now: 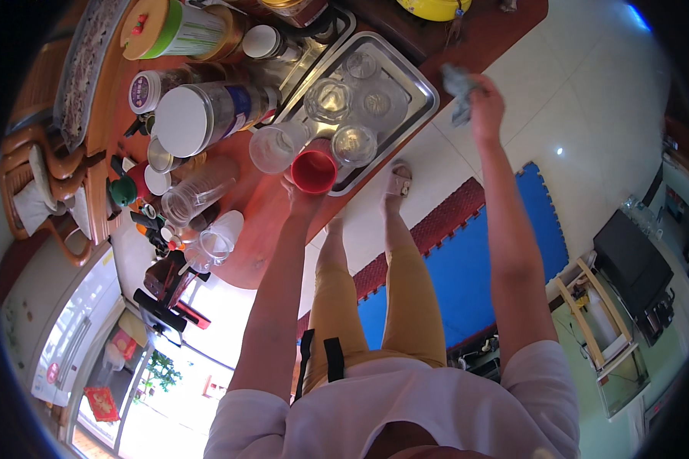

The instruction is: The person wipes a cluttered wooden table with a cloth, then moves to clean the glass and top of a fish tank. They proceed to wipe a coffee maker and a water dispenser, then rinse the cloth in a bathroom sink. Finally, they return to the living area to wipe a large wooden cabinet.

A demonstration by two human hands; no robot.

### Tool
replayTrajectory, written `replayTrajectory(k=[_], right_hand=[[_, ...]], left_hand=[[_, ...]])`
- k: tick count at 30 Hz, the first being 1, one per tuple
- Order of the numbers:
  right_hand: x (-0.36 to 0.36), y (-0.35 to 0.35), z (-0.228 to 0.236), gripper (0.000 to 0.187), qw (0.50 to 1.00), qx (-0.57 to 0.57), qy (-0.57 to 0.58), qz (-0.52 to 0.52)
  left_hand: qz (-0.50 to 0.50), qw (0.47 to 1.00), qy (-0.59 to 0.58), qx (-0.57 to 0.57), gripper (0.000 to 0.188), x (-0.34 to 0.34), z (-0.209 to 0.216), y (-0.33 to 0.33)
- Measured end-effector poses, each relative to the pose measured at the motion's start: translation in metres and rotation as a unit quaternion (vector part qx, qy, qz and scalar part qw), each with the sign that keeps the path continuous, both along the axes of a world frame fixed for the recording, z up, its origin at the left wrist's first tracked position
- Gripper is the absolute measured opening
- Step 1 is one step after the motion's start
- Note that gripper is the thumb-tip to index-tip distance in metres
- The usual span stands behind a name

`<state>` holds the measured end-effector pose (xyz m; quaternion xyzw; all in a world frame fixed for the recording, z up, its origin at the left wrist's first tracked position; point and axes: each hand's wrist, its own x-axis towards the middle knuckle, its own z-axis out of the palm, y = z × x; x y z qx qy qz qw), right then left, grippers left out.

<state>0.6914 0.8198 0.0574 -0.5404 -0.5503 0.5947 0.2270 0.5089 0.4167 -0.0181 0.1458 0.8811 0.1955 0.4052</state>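
Observation:
My left hand [302, 196] is closed round the near side of a red cup [315, 171] at the table's edge. The cup's open mouth faces me, and most of the fingers are hidden behind it. Beside it a clear cup [272, 150] stands just off the corner of a metal tray [426, 98]. Several clear glasses [354, 145] rest in that tray. Out to the right, past the tray and above the floor, my right hand [486, 113] grips a crumpled grey-blue cloth [459, 92], slightly blurred.
Jars, including a large white-lidded one [182, 121], crowd the left of the brown wooden table [256, 229]. Clear pitchers [199, 195] stand nearer me. A yellow container [435, 8] sits at the far edge. Below lie tiled floor and a blue foam mat [463, 264].

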Motion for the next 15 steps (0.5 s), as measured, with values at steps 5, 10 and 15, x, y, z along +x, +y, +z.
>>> replayTrajectory(k=[5,10,15], right_hand=[[0.003,0.035,-0.044,0.034,0.937,0.318,-0.121,0.075],[-0.014,0.000,-0.033,0.041,0.871,0.358,-0.187,0.281],[-0.012,0.010,-0.010,0.044,0.861,0.336,-0.252,0.286]], left_hand=[[0.009,0.997,-0.007,0.075,0.096,-0.004,-0.019,-0.013],[0.004,0.995,-0.005,0.104,0.083,-0.003,-0.011,-0.019],[-0.021,0.993,0.009,0.118,0.070,-0.006,-0.002,-0.022]])
